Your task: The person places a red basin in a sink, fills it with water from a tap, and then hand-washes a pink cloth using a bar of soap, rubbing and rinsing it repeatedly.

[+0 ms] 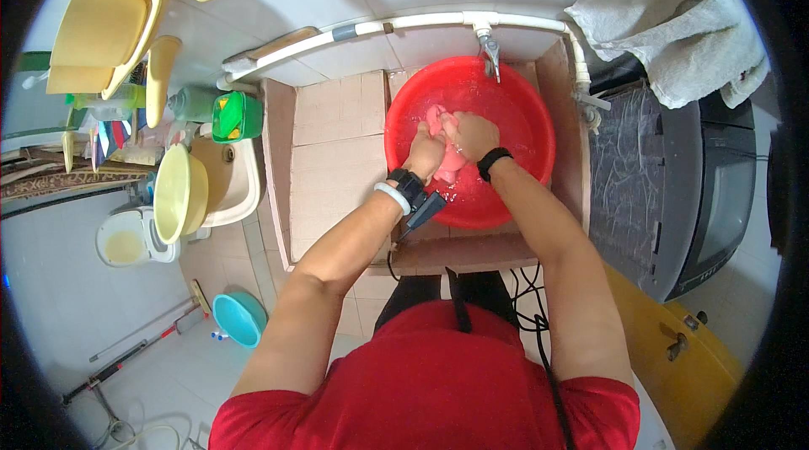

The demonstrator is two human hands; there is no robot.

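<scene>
A round red basin (546, 117) holding water sits in the tiled sink, under a metal tap (490, 49). Bunched between my two hands over the water is a wet pink cloth (450, 162). My left hand (426, 153) is closed on the cloth's left side. From the right, my right hand (474, 136) grips it higher up, fingers curled inward. The hands are close together, and part of the cloth is hidden behind them. Below the hands, the cloth hangs down near the water, where small splashes glint.
A white pipe (438, 21) runs along the wall behind the basin. A dark microwave-like appliance (716, 197) stands at the right, below a hanging grey towel (666, 24). On the left are a yellow basin (179, 194), a green container (237, 117) and a blue basin (239, 320).
</scene>
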